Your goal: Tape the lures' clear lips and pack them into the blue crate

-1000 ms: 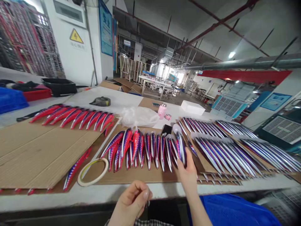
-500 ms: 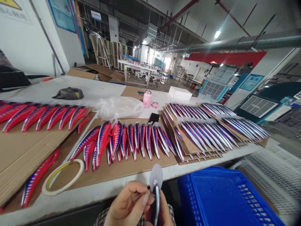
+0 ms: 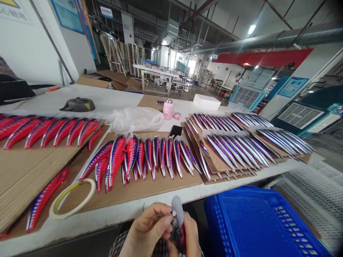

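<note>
A fishing lure (image 3: 177, 232) with a dark and red body and a pale rounded lip (image 3: 177, 210) is held low in front of me, lip end up. My right hand (image 3: 191, 233) wraps around its body from the right. At the base of the lip, the thumb and finger of my left hand (image 3: 150, 228) are pinched together; what lies between them is too small to make out. Just beyond my hands, purple, silver and red lures (image 3: 162, 157) lie in an overlapping row on a cardboard sheet (image 3: 128, 200).
Stacked cardboard on the right carries silver-purple lures (image 3: 235, 150); red ones (image 3: 48, 132) lie on cardboard at left. A tape roll (image 3: 92, 189) rests near the table edge. Farther back are a plastic bag (image 3: 136, 119), pink bottle (image 3: 168, 110) and phone (image 3: 175, 131). A blue crate (image 3: 257, 221) stands at lower right.
The lure has turned in my right hand, so more of its red and dark side shows and the lip is seen more edge-on. My left fingers remain pinched at the lip base.
</note>
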`<action>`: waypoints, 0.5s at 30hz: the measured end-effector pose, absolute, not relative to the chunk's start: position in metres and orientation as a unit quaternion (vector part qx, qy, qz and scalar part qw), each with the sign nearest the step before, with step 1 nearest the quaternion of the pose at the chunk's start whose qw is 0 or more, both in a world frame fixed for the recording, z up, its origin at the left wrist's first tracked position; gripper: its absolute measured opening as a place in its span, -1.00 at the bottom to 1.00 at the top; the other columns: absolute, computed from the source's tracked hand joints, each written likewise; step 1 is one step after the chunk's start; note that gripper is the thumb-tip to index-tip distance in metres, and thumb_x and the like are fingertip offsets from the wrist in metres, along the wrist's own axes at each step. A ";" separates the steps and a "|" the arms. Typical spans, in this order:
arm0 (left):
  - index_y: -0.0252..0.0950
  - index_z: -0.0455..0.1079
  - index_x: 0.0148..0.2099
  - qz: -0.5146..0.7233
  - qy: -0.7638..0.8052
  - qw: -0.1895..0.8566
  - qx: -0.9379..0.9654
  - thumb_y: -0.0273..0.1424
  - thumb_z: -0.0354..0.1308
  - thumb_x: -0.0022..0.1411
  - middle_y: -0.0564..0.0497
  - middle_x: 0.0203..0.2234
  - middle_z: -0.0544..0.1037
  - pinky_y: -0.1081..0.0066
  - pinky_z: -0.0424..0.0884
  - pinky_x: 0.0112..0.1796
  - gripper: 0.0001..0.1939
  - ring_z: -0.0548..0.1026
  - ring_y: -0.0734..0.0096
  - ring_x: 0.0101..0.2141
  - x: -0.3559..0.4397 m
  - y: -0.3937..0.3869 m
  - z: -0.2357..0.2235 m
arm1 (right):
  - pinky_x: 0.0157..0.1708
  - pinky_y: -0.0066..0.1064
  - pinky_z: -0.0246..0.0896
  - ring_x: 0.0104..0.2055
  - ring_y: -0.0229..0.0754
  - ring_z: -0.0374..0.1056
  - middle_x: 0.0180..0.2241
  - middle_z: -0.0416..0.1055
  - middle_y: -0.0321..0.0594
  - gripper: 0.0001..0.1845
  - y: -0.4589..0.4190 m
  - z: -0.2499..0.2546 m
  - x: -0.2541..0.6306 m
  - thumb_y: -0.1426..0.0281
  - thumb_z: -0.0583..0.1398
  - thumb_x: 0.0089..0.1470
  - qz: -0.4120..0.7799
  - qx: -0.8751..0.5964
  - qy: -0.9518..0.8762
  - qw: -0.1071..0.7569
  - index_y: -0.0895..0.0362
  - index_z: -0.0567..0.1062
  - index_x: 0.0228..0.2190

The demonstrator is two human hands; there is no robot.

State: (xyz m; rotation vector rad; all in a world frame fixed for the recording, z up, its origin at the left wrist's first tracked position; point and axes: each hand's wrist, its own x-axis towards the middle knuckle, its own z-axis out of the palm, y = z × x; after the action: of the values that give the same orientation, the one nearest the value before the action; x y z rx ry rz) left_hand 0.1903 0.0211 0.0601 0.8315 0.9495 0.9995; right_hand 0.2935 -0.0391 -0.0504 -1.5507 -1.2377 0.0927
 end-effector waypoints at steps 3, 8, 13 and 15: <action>-0.29 0.46 -0.37 0.423 0.408 0.724 0.362 -0.18 0.40 -0.09 0.12 -0.66 0.46 0.56 0.30 -0.52 -0.68 0.34 0.53 -0.60 0.188 0.025 0.053 | -0.12 -0.11 0.39 0.01 0.08 0.37 -0.03 0.43 -0.11 -0.41 -0.038 -0.052 0.300 0.50 0.10 0.08 -0.056 -0.633 -0.564 0.528 0.00 0.24 0.16; -0.30 0.42 -0.38 0.400 0.397 0.740 0.366 -0.25 0.39 -0.06 0.13 -0.62 0.46 0.57 0.28 -0.50 -0.71 0.32 0.56 -0.58 0.188 0.027 0.046 | -0.12 -0.11 0.40 0.03 0.06 0.36 -0.02 0.45 -0.16 -0.36 -0.042 -0.051 0.313 0.57 0.08 0.04 -0.068 -0.633 -0.603 0.481 -0.01 0.27 0.16; -0.28 0.41 -0.39 0.438 0.407 0.674 0.434 -0.34 0.28 0.07 0.15 -0.61 0.43 0.60 0.27 -0.49 -0.86 0.32 0.57 -0.57 0.190 0.025 0.040 | -0.03 -0.12 0.37 0.09 0.05 0.32 0.03 0.42 -0.18 -0.35 -0.048 -0.061 0.312 0.58 0.11 -0.01 0.002 -0.641 -0.586 0.496 0.01 0.30 0.14; -0.26 0.41 -0.39 0.463 0.394 0.609 0.509 -0.39 0.22 0.13 0.11 -0.55 0.46 0.57 0.33 -0.45 -0.92 0.39 0.51 -0.51 0.188 0.025 0.038 | 0.02 -0.12 0.35 0.09 0.07 0.33 0.03 0.42 -0.15 -0.34 -0.050 -0.067 0.306 0.55 0.16 -0.06 0.064 -0.645 -0.557 0.519 0.03 0.33 0.12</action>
State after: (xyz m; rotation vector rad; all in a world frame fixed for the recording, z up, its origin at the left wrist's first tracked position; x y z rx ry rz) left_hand 0.1878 0.0251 0.0376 1.1750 0.9107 1.0697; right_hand 0.3060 -0.0499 -0.0671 -1.5457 -1.3365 0.1539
